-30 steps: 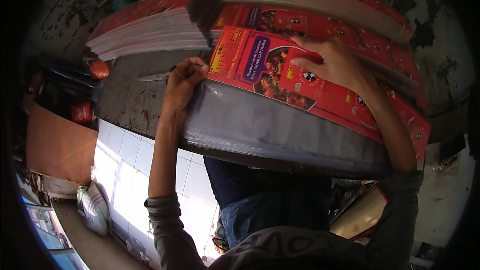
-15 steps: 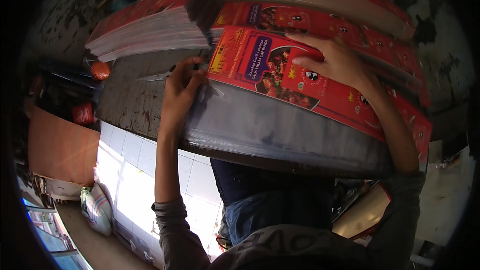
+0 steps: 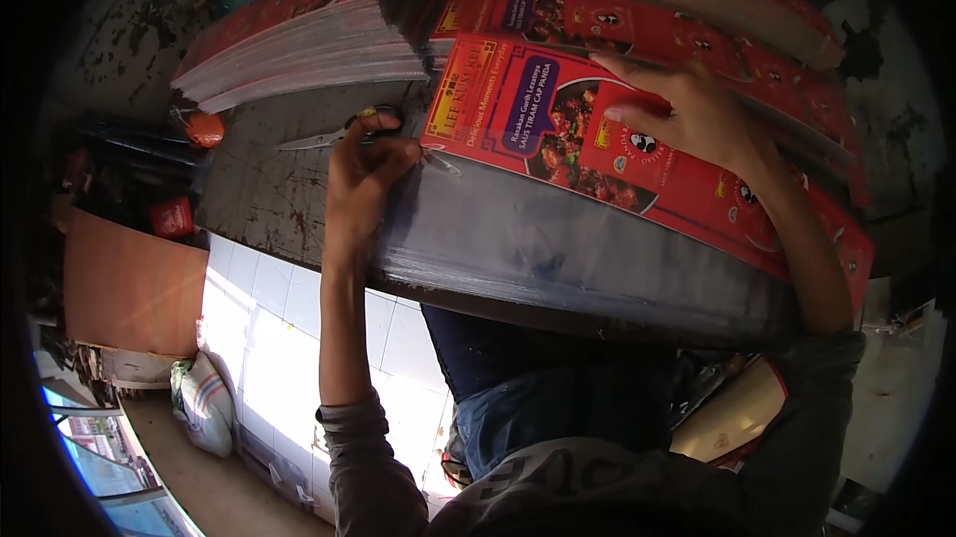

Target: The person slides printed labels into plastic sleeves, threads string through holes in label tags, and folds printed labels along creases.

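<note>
Spreading a wide grip, your right hand [image 3: 702, 124] is resting on the red strip [image 3: 533, 164] atop the plastic stack [image 3: 558, 248], likely light, slippery, bendy, best taken by its edges, though whether your left hand [image 3: 358, 179] is pinching anything, I can't tell.

Glare on the floor tiles [image 3: 261, 363], edges dark, perhaps warped.

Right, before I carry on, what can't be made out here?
- Left hand, head view: whether its grip holds any sheet; curled fingers hide it.
- Scissors, head view: part of the handles, hidden by that hand.
- Printed strip, head view: part covered by the right hand and forearm.
- Clear sheets, head view: their number; edges too fine.
</note>
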`<action>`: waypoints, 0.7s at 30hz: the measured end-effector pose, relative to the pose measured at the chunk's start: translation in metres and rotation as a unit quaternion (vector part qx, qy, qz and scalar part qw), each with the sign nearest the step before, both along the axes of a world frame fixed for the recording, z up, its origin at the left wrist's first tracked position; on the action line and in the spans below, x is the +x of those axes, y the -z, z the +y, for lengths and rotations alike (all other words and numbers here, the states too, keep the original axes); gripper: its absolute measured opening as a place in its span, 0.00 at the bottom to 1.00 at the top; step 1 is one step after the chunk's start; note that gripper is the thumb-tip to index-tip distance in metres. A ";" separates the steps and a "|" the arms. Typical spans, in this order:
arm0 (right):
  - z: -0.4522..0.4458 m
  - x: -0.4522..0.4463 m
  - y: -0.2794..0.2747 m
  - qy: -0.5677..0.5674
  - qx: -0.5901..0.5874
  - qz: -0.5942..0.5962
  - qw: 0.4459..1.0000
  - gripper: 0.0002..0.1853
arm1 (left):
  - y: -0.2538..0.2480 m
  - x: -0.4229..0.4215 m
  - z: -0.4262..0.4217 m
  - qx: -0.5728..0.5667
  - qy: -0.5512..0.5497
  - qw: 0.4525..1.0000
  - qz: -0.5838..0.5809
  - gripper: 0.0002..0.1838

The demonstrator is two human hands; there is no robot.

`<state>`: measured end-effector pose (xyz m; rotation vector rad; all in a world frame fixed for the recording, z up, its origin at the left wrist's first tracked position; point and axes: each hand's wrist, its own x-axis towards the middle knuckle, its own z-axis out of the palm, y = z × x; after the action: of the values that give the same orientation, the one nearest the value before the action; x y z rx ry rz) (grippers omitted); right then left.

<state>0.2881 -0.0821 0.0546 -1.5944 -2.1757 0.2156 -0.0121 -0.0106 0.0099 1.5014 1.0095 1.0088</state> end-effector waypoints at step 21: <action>-0.004 -0.004 0.001 -0.060 0.072 0.027 0.995 0.25 | 0.001 -0.002 0.007 -0.059 0.038 0.996 -0.052 0.12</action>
<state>0.2842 -0.0861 0.0536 -1.3664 -2.1942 0.1316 -0.0140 -0.0039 0.0090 1.3658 0.9156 0.9474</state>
